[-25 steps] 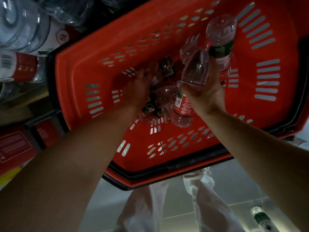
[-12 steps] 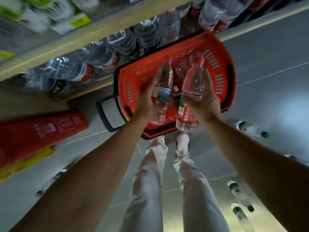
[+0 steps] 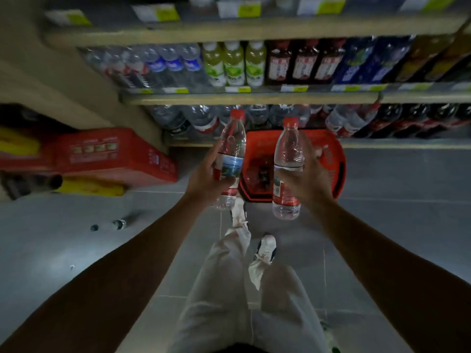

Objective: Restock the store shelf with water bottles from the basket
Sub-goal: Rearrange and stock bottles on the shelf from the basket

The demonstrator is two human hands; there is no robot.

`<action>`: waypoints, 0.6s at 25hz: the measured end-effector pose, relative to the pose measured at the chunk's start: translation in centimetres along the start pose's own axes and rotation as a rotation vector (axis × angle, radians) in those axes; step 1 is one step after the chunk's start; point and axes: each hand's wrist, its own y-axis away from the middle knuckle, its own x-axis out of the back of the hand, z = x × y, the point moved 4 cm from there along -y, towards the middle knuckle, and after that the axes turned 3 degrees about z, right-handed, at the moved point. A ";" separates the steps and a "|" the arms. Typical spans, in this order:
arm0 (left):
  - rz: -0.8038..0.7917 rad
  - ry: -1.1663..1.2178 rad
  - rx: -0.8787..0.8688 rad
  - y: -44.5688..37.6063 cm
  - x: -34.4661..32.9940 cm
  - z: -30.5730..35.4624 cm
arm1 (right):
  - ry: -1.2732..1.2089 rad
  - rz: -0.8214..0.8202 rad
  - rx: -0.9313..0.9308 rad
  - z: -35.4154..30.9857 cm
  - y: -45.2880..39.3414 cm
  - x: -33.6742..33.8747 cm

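Left bottle [image 3: 230, 159]: red cap up, gripped round its label by the left hand [image 3: 206, 175], fingers curled.
Right bottle [image 3: 287, 169]: upright, right hand [image 3: 307, 175] wrapped round its middle.
Basket [image 3: 334, 164]: red, on the floor beneath both bottles, contents too dark to read.
Shelf [image 3: 254, 99]: just beyond, rows of bottled water and drinks.

- One cam only, head-worn, wide-angle; no 2nd view, so no overlap to report.
- Looks fwd and steeply down: own legs and shoes at bottom centre, floor [image 3: 76, 250] all round.
- Faces the shelf [image 3: 254, 98], which runs across the top of frame; rows bend w/ lens distortion.
- Both forearms reach in from bottom corners; left hand [image 3: 206, 179] and right hand [image 3: 305, 174] sit mid-frame, close to the cam.
- Basket [image 3: 336, 169] on floor beyond the hands, further off.
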 end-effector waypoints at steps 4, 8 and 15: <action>0.199 0.088 -0.042 5.6 8.1 0.9 | 0.065 -0.083 0.198 -9.5 2.7 -1.5; 0.318 0.214 -0.100 9.5 16.4 1.9 | 0.026 -0.128 0.336 -18.5 4.6 -3.9; 0.409 0.346 -0.295 10.4 31.9 1.4 | -0.085 -0.098 0.529 -34.9 5.6 -10.8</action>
